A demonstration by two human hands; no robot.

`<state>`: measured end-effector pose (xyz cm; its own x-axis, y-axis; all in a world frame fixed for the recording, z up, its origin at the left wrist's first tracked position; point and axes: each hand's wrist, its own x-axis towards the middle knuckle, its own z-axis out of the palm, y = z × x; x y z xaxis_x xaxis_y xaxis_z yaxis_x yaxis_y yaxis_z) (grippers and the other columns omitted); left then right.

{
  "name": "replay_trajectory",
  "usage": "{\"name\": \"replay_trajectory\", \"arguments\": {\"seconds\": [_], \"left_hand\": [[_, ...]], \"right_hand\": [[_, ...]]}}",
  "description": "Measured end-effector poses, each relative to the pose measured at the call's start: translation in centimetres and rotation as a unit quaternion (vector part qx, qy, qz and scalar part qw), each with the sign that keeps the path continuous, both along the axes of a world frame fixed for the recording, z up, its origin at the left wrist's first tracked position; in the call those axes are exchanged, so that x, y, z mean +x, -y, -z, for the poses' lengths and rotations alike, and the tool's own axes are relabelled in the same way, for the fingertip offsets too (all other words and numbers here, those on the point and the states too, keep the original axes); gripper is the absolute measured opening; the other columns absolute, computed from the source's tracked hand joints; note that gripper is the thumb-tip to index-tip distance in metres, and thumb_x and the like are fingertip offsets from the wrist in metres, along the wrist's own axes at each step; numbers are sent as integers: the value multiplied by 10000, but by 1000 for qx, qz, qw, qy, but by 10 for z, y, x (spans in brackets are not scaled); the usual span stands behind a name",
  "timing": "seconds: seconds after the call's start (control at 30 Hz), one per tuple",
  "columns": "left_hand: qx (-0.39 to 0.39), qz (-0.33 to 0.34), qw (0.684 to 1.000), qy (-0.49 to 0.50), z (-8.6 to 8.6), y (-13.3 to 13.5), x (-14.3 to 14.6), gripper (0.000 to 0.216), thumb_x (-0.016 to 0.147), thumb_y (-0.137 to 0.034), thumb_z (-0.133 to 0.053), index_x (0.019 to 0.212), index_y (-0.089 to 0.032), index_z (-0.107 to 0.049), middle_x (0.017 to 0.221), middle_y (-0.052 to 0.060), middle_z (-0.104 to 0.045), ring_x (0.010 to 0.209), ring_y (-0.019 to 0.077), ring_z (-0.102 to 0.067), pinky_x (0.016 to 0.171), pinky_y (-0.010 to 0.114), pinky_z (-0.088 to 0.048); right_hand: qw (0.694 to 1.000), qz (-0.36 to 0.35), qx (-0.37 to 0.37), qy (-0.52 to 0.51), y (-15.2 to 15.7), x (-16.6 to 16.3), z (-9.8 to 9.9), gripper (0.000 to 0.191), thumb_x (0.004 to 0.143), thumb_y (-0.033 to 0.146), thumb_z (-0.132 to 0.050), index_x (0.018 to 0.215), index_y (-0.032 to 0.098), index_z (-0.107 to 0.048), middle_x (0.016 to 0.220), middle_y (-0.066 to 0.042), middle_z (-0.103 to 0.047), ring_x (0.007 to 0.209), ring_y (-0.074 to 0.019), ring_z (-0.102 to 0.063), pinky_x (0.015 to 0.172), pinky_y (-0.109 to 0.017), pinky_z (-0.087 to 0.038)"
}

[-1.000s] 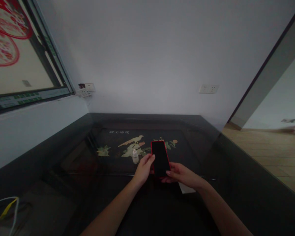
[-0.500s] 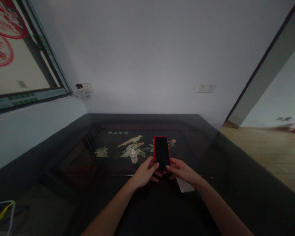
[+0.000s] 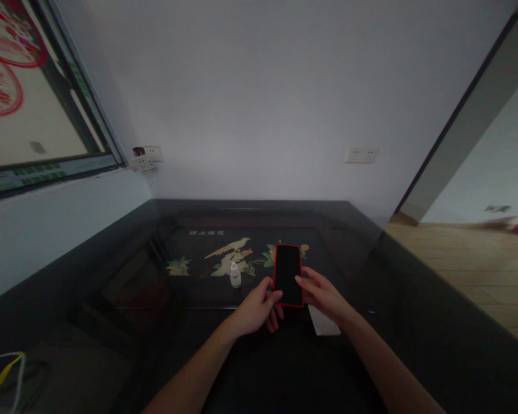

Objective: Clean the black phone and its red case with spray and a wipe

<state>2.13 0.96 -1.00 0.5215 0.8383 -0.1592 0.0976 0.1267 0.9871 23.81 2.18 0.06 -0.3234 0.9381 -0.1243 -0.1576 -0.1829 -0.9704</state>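
Note:
A smartphone (image 3: 288,275) with a dark screen and a red edge is held between my two hands, screen towards me. My left hand (image 3: 259,305) grips its lower left corner, thumb on the front and fingers partly hidden behind. On the right side, my right hand (image 3: 322,292) is closed on the phone's edge, its thumb over the screen. A small clear bottle with a white cap (image 3: 235,275) stands to the left of the phone. Under my right wrist lies a white piece of paper or cloth (image 3: 323,321), partly covered.
The glossy black table (image 3: 280,368) bears a bird-and-flower picture (image 3: 228,253). White and yellow cables (image 3: 8,371) lie at the lower left. Wall sockets (image 3: 361,155) sit above the table's far edge, and a window (image 3: 38,103) is at the left.
The phone has shifted slightly right and towards me and tilted a little. My right hand has slid higher along its right edge.

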Motion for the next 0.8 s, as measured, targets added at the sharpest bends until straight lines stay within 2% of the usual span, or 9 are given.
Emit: {"name": "replay_trajectory", "arguments": {"seconds": [0.17,0.3,0.4,0.47,0.57,0.67,0.73,0.8], "left_hand": [[21,34,998,-49,-1,7,2,377,967,-580,-483,1079,-229,-404,672,-39,-617,431,106,-565,385,183,-456],[37,62,995,-69,-6,8,1,351,983,-545,-476,1105,-222,-417,661,-43,-617,429,95,-546,383,163,-425],[32,72,995,-58,-8,8,1,350,976,-530,-499,1115,-215,-434,670,-38,-622,445,92,-550,392,157,-420],[33,71,996,-48,-9,8,1,383,952,-523,-552,1146,-209,-449,761,-13,-648,481,92,-571,401,160,-425],[66,33,996,-51,-12,10,0,525,932,-549,-582,1310,-216,-438,935,36,-657,590,119,-625,430,180,-444],[130,-18,988,-77,-19,12,-3,710,923,-585,-585,1493,-241,-337,1017,64,-652,715,160,-666,549,233,-512],[185,-41,976,-110,-24,13,-6,876,857,-609,-670,1556,-259,-273,1146,103,-640,853,215,-696,719,326,-569],[253,-65,954,-150,-28,14,-8,1086,711,-644,-795,1578,-269,-259,1347,156,-550,1080,311,-665,928,457,-544]], "right_hand": [[997,64,-9,28,-2,0,4,497,880,545,-705,1252,246,-568,975,-66,-736,804,-219,-740,723,-372,-609],[992,117,-19,47,-2,-3,6,660,873,564,-695,1428,336,-420,921,-38,-728,713,-213,-715,608,-353,-593],[990,127,-6,63,0,-4,3,736,859,567,-699,1471,368,-342,964,-48,-732,715,-225,-710,573,-344,-580],[990,123,4,69,0,-4,0,737,846,557,-712,1456,353,-352,988,-56,-733,738,-235,-715,587,-350,-581],[993,104,13,62,2,-3,-1,728,826,538,-740,1421,335,-373,964,-48,-738,721,-230,-717,581,-338,-573],[996,68,14,57,4,-5,1,735,818,540,-751,1408,327,-367,955,-46,-744,680,-214,-712,525,-295,-544],[996,52,19,65,5,-8,2,742,821,552,-746,1408,319,-358,957,-50,-750,661,-206,-708,493,-263,-515],[996,42,28,77,6,-11,5,755,821,569,-739,1412,309,-348,927,-44,-752,628,-194,-694,467,-235,-480]]}}
